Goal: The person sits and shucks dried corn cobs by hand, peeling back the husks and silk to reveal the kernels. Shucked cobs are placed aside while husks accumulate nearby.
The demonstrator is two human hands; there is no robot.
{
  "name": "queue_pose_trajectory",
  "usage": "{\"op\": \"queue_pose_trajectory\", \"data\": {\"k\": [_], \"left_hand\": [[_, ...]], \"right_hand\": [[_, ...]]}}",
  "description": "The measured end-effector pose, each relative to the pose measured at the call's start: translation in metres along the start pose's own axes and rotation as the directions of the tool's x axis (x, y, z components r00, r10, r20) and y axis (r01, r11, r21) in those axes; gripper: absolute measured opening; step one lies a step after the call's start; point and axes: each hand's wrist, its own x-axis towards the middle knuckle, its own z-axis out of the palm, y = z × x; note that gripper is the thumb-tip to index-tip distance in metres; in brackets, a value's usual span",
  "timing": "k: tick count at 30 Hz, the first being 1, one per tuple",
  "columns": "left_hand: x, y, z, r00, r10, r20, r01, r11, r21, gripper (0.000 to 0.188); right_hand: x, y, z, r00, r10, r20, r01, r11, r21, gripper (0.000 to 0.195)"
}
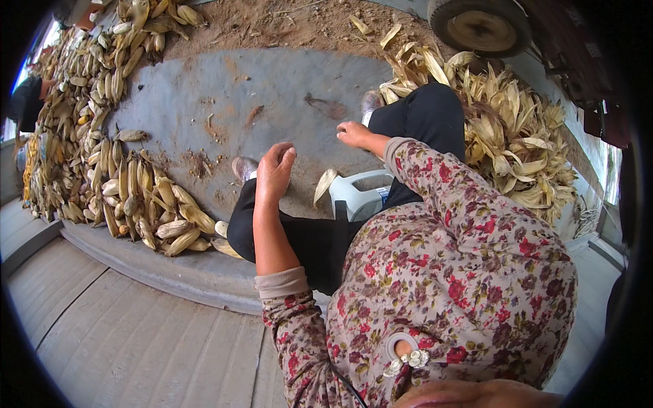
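Note:
My left hand hovers above my left knee and shoe, thumb a little apart from the fingers, with nothing seen in it. Farther right, my right hand is near my right knee, its fingers bent; its palm side is hidden. Between my legs is a white plastic object with a handle-like opening and a label, partly covered by my clothes. A single dry corn husk leans at its left side. Left of my left leg lie dried corn cobs, some husked and some still wrapped.
A long heap of corn runs up the left, where another person's dark sleeve shows. Loose husks are piled at my right, below a rubber-tyred wheel. Debris dots the grey floor. Ribbed panels lie behind a raised edge.

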Motion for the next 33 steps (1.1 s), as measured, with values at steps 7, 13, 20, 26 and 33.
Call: {"op": "queue_pose_trajectory", "data": {"k": [7,13,20,26,33], "left_hand": [[-0.009,0.019,0.005,1.0,0.0,-0.001,0.0,1.0,-0.008,0.028],[-0.054,0.059,0.01,0.997,0.052,0.056,-0.055,0.996,0.07,0.03],[-0.079,0.108,-0.019,0.96,0.264,0.091,-0.261,0.964,-0.047,0.027],[-0.086,0.13,-0.039,0.943,0.297,0.148,-0.265,0.943,-0.202,0.034],[-0.1,0.14,-0.058,0.92,0.382,0.082,-0.334,0.878,-0.343,0.039]], "right_hand": [[0.041,0.002,-0.018,0.996,0.08,-0.042,-0.083,0.993,-0.08,0.051],[0.04,0.016,-0.039,0.986,0.138,-0.094,-0.152,0.974,-0.166,0.06],[0.044,0.0,-0.045,0.941,0.256,-0.222,-0.31,0.914,-0.26,0.056],[0.061,-0.01,-0.041,0.985,0.038,-0.171,-0.103,0.913,-0.394,0.022],[0.125,-0.141,-0.002,0.915,-0.4,-0.049,0.369,0.88,-0.299,0.016]]}}
